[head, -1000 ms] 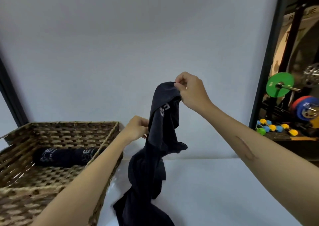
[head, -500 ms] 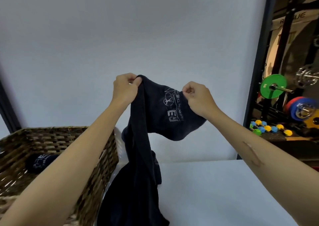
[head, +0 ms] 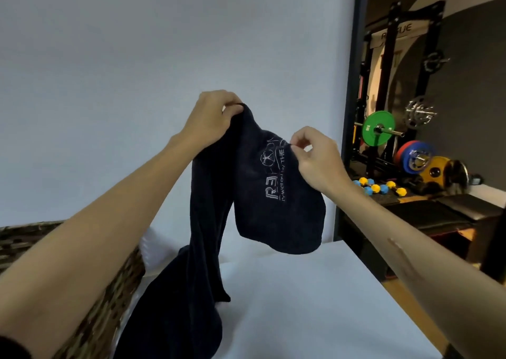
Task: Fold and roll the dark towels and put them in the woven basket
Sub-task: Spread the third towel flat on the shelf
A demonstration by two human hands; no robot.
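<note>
I'm in a gym. Right of my white table (head: 315, 304) stands a squat rack (head: 394, 84). Coloured weight plates (head: 378, 129) and dumbbells (head: 375, 188) sit at its foot.

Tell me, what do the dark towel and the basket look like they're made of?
The dark towel looks like soft cotton terry: matte navy, limp folds, with a pale stitched logo. The basket seems to be woven from natural fibre, perhaps seagrass or rattan: brown and tan strands cross in a checked weave. The exact fibres cannot be told.

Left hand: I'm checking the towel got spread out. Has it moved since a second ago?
Yes. The left hand rose from basket-rim height to above the right hand, pinching the towel.
</note>
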